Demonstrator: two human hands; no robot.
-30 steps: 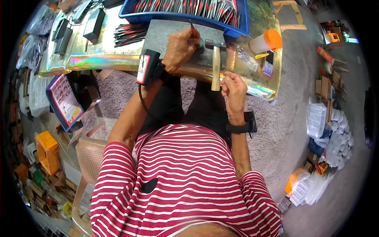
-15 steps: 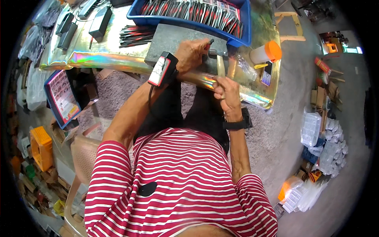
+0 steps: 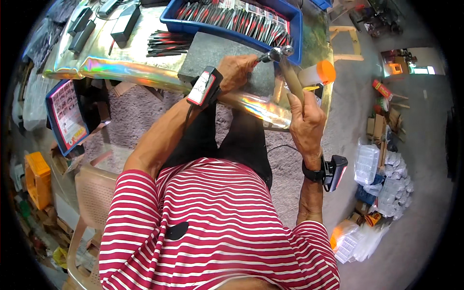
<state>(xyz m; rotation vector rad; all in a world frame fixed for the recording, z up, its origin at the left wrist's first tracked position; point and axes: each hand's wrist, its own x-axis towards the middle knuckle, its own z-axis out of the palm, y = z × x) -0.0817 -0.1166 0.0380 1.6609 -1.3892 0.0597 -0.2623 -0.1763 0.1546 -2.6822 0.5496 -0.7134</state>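
Note:
My right hand (image 3: 309,124) grips the wooden handle of a hammer (image 3: 292,79), thumb along the handle. The metal head is raised beyond the far right part of a grey block (image 3: 211,50) lying at the table's near edge. My left hand (image 3: 235,72) rests over the block, fingers closed on a small red-and-black piece that is mostly hidden. Behind the block stands a blue bin (image 3: 232,34) holding a long row of slim red-and-black pieces. A pile of similar pieces (image 3: 168,43) lies left of the block.
An orange-lidded jar (image 3: 325,72) stands right of the block. Black power adapters (image 3: 125,24) lie at the table's left. A plastic chair (image 3: 94,193) is at my left, beside an orange crate (image 3: 37,176). Clear plastic boxes (image 3: 366,164) are heaped on the right floor.
My right hand has swung the hammer up and to the right, lifting its head off the block area. My left hand stays at the block. The view has shifted slightly.

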